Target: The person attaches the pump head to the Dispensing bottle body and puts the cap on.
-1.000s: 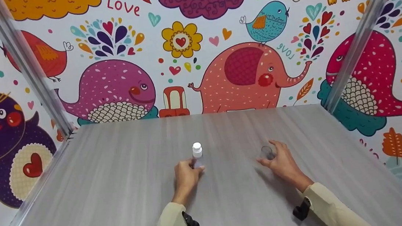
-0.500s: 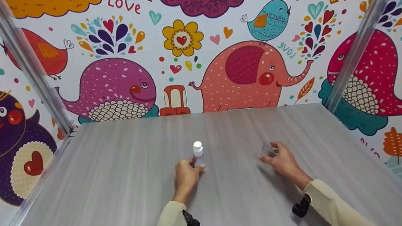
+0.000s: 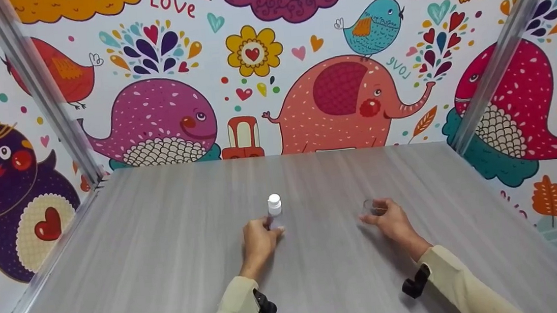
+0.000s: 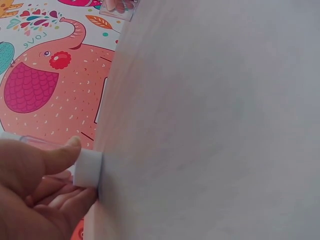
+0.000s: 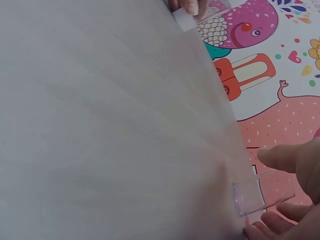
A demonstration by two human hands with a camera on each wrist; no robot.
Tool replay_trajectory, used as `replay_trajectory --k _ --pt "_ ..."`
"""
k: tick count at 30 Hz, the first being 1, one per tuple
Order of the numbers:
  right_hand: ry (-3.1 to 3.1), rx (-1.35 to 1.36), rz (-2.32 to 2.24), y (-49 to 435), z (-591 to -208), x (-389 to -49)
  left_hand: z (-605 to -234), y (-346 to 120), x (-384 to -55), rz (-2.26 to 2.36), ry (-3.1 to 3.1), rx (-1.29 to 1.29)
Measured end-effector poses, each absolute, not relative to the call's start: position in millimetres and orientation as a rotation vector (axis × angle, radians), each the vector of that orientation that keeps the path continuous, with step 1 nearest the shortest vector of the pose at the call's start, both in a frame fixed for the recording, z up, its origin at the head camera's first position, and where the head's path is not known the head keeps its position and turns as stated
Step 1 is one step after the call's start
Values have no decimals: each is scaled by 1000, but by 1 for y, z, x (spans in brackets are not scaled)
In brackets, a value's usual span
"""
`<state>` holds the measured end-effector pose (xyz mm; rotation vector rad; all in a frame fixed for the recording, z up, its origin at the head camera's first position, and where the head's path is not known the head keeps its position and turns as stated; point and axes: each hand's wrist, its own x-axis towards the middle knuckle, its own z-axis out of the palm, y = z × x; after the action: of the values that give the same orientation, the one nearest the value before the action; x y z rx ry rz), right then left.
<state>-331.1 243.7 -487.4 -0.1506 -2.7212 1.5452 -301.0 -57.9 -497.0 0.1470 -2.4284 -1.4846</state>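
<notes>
Nearest, two cream sleeves are reaching over the desk [image 3: 321,285]. Beyond them, the left hand [image 3: 260,239] is grasping a clear, white-capped bottle [image 3: 275,215] that is standing upright roughly midway between the side edges, while the right hand [image 3: 394,222] is gripping nothing, curving loosely around a clear cup [image 5: 264,192] nearer the right edge. Past the far edge, a printed wall [image 3: 253,102] is rising.

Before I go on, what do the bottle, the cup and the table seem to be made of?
Bottle: probably plastic; clear body, smooth opaque white cap. Cup: clear, glossy, edges catching light; plastic or glass, can't tell. Table: perhaps laminate; grey, dull, with streaky wood-like grain.
</notes>
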Motion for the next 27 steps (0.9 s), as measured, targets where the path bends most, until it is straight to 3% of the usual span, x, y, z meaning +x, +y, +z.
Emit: replay_trajectory --k 27 --pt "-2622 -211 1589 242 -493 -333 -500 -59 -301 -1508 -2413 100"
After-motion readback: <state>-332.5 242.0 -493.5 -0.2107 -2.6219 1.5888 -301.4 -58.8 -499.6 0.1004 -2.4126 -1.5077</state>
